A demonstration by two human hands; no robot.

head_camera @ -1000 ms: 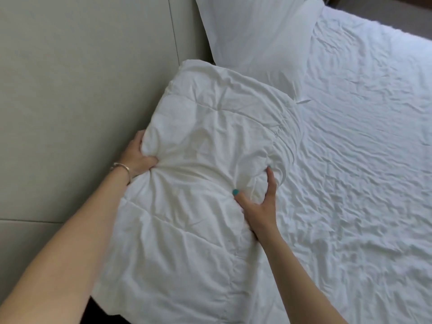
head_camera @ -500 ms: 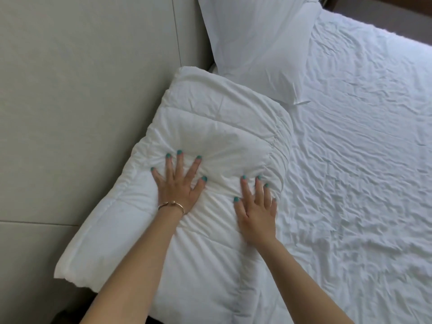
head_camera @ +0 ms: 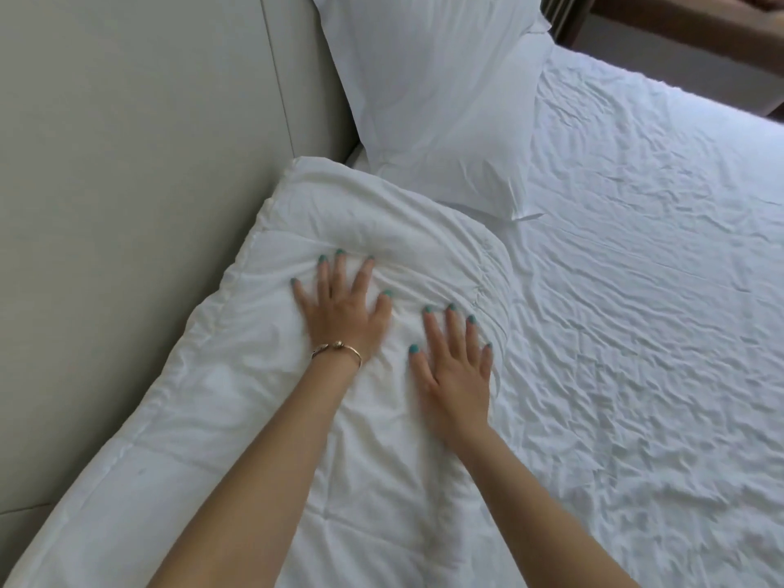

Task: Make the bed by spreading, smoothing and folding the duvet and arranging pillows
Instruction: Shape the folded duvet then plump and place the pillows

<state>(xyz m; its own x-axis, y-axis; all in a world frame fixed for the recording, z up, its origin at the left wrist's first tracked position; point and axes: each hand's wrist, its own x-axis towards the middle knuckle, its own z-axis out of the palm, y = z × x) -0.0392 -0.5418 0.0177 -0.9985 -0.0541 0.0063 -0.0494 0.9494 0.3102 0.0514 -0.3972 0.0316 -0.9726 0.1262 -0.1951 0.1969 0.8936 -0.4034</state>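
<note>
Headboard (head_camera: 148, 184) beside duvet (head_camera: 237, 418) (pillow (head_camera: 432, 104) beyond)

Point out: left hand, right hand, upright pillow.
left hand (head_camera: 343, 316), head view, back of the hand
right hand (head_camera: 456, 367), head view, back of the hand
upright pillow (head_camera: 437, 99), head view, middle of its front face

— What stands to the left?
— A pale padded headboard panel (head_camera: 140, 171), with one upright seam and a low seam near the corner.
— And far right?
— A dark wooden ledge (head_camera: 679, 23) above a lighter wall (head_camera: 695, 74), in soft daylight.
</note>
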